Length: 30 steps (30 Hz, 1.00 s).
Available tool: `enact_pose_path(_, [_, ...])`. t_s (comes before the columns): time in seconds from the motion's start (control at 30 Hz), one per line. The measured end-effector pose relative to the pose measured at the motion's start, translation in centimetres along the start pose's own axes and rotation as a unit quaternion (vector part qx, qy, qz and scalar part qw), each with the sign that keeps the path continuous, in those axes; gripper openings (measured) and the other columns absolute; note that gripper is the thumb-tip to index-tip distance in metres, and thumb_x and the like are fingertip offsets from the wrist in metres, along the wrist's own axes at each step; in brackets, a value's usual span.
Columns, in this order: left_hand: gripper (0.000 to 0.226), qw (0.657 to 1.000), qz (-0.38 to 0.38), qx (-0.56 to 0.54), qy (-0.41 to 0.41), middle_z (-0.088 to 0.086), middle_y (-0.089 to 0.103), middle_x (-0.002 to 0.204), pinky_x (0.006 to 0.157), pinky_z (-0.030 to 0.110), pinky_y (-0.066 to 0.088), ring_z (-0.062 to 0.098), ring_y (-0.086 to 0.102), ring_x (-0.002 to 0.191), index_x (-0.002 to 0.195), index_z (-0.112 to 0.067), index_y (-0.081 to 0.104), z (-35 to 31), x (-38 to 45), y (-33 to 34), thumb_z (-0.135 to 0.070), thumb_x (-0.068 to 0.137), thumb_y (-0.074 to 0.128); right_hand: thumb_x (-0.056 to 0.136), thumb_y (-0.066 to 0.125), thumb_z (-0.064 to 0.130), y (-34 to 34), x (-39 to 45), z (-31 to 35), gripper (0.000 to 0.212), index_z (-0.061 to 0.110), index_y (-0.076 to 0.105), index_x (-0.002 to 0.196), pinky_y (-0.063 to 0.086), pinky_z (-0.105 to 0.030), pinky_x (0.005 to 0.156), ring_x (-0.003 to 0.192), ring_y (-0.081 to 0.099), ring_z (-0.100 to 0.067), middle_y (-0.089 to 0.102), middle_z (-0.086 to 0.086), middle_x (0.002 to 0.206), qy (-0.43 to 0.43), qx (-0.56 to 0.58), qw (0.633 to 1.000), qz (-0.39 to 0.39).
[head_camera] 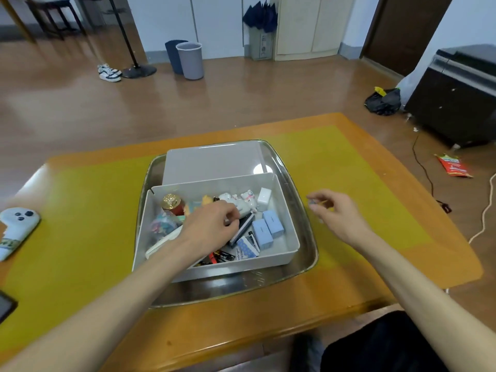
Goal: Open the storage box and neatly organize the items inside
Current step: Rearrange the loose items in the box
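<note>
The white storage box [291,245] stands open on a metal tray [308,234], and its lid [212,162] lies just behind it. Inside are two pale blue boxes [267,229], a white cube [264,198], white figurines [243,200], a gold-capped red jar [173,204], batteries [224,256] and a bag of colourful clips [161,225]. My left hand [210,224] reaches into the box, fingers curled on a flat black-and-white item [244,228]. To the right of the box, my right hand [338,210] hovers over the mat, pinching something small.
A yellow-green mat [80,224] covers the wooden table [241,331]. A pale stuffed sock-like toy [16,229] lies at the left edge, and a dark phone [5,307] below it. Bins, shoes, cables and a dark cabinet stand on the floor beyond.
</note>
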<state>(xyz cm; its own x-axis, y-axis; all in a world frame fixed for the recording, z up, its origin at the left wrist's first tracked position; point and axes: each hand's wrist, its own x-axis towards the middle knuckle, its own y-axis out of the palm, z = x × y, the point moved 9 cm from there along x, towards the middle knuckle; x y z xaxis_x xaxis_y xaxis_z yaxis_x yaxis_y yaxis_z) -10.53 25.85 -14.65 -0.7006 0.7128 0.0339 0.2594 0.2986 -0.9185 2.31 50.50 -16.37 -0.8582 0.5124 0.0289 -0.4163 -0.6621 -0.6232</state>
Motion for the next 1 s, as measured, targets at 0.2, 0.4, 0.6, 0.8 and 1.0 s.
enact_pose_path(0.2, [0.011, 0.999, -0.002, 0.039, 0.003, -0.009, 0.064, 0.097, 0.072, 0.039, 0.053, 0.019, 0.060, 0.092, 0.094, -0.027, 0.065, 1.9, -1.7, -0.2, -0.027, 0.089, 0.055, 0.100, 0.058, 0.027, 4.9, -2.9, 10.4, 0.029, 0.022, 0.063, 0.128, 0.040, -0.022, 0.078, 0.099, 0.057, -0.008, 0.062, 0.009, 0.109, -0.202, -0.207, 0.940, 0.183])
enact_pose_path(0.4, [0.014, 0.996, -0.038, 0.076, 0.017, -0.013, 0.057, 0.093, 0.057, 0.030, 0.033, 0.015, 0.058, 0.098, 0.098, -0.026, 0.069, 4.0, -3.8, -1.5, -0.031, 0.092, 0.057, 0.086, 0.060, 0.018, 10.2, -4.2, 10.0, 0.015, 0.025, 0.070, 0.094, 0.034, -0.028, 0.060, 0.085, 0.065, -0.027, 0.065, 0.002, 0.091, -0.251, -0.519, 0.775, 0.260])
enact_pose_path(0.6, [0.017, 0.998, -0.014, 0.060, -0.008, -0.008, 0.063, 0.102, 0.077, 0.038, 0.048, 0.016, 0.059, 0.100, 0.097, -0.025, 0.069, 5.1, -4.6, -1.0, -0.029, 0.093, 0.053, 0.072, 0.057, 0.001, 11.9, -3.2, 8.4, 0.025, 0.016, 0.074, 0.082, 0.038, -0.026, 0.055, 0.064, 0.059, -0.027, 0.063, -0.004, 0.073, -0.221, -0.512, 0.759, 0.336])
enact_pose_path(0.8, [0.019, 0.999, -0.017, 0.044, -0.013, -0.010, 0.063, 0.098, 0.073, 0.035, 0.046, 0.012, 0.059, 0.093, 0.095, -0.027, 0.069, 5.3, -4.6, -0.9, -0.030, 0.095, 0.051, 0.081, 0.063, 0.005, 12.3, -2.6, 7.5, 0.023, 0.017, 0.077, 0.095, 0.052, -0.031, 0.062, 0.080, 0.069, -0.026, 0.075, 0.003, 0.087, -0.185, -0.446, 0.794, 0.370])
enact_pose_path(1.0, [0.016, 0.999, -0.020, 0.017, -0.033, -0.011, 0.065, 0.096, 0.077, 0.039, 0.053, 0.012, 0.061, 0.088, 0.090, -0.028, 0.069, 6.0, -4.0, -2.0, -0.028, 0.092, 0.053, 0.086, 0.070, 0.036, 11.9, -2.4, 8.1, 0.010, 0.027, 0.072, 0.083, 0.050, -0.028, 0.060, 0.068, 0.062, -0.009, 0.066, 0.016, 0.073, -0.195, -0.413, 0.815, 0.357])
